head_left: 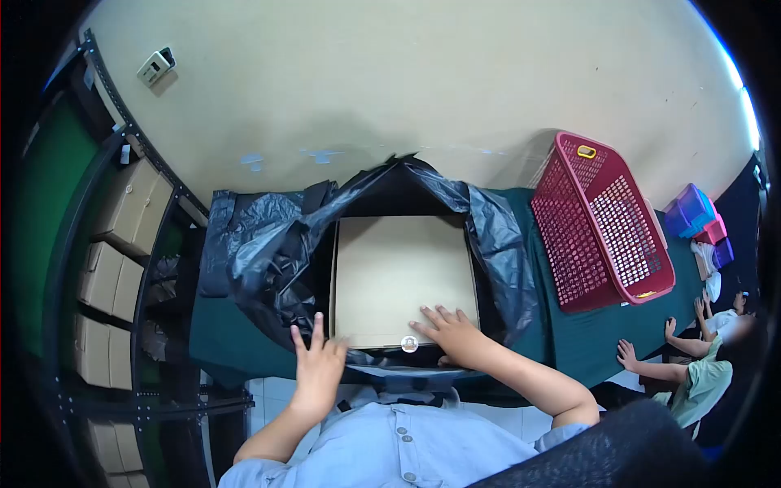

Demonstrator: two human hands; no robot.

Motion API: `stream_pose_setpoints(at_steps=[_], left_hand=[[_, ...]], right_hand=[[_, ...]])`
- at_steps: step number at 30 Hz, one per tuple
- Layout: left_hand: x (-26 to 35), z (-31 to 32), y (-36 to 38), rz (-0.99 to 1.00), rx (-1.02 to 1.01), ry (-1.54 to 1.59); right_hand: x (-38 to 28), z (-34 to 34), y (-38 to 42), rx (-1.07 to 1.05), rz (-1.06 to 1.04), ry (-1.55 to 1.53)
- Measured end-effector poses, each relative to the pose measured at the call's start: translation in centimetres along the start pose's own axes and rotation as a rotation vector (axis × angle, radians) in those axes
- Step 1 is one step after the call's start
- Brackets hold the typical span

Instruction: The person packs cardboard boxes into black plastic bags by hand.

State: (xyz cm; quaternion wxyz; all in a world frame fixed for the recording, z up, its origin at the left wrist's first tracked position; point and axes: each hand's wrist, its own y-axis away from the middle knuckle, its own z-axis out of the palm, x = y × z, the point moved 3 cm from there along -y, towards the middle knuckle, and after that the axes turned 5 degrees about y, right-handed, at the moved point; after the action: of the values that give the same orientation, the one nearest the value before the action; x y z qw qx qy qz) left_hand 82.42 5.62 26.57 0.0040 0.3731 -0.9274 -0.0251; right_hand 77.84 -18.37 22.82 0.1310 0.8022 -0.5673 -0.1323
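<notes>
A flat brown cardboard box (407, 276) lies inside an opened black plastic bag (504, 268) on the green-covered table. A round sticker (410, 344) marks the box's near edge. My left hand (318, 368) is at the box's near left corner, fingers spread, over the bag's near edge. My right hand (452, 335) rests on the near right part of the box with its fingers apart. Neither hand is closed around anything. The bag's sides stand up around the box, and its left side is bunched.
A red perforated basket (573, 236) stands on the green cloth (586, 346) to the right. Beyond it are blue and pink containers (690, 213) and two people (706, 378). Shelves with cardboard boxes (106, 281) line the left. A wall rises behind the table.
</notes>
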Motion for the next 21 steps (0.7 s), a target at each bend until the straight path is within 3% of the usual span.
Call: stream_pose_setpoints(at_steps=[1, 5, 11, 15, 17, 19, 21], left_hand=[[-0.4, 0.8, 0.4, -0.036, -0.051, -0.039], [0.8, -1.8, 2.9, -0.046, 0.064, 0.062], [3.5, -2.2, 5.3, -0.025, -0.076, -0.042], [4.7, -3.2, 6.6, 0.024, 0.020, -0.065], [4.8, -3.4, 7.7, 0.123, 0.230, -0.024], [4.7, -4.0, 9.7, 0.131, 0.287, -0.078], [4.3, -4.5, 12.6, 0.164, 0.490, -0.059]], right_hand=[[0.0, 0.3, 0.3, -0.001, -0.009, 0.003], [0.8, 1.2, 1.1, 0.058, -0.006, 0.046], [1.8, 1.6, 0.7, 0.179, -0.003, 0.108], [1.8, 0.6, 0.7, 0.179, -0.013, 0.185], [1.5, -0.1, 1.0, 0.194, -0.013, 0.209], [1.5, -1.1, 1.4, 0.140, 0.035, -0.031], [0.5, -3.7, 2.8, 0.346, 0.078, -0.169]])
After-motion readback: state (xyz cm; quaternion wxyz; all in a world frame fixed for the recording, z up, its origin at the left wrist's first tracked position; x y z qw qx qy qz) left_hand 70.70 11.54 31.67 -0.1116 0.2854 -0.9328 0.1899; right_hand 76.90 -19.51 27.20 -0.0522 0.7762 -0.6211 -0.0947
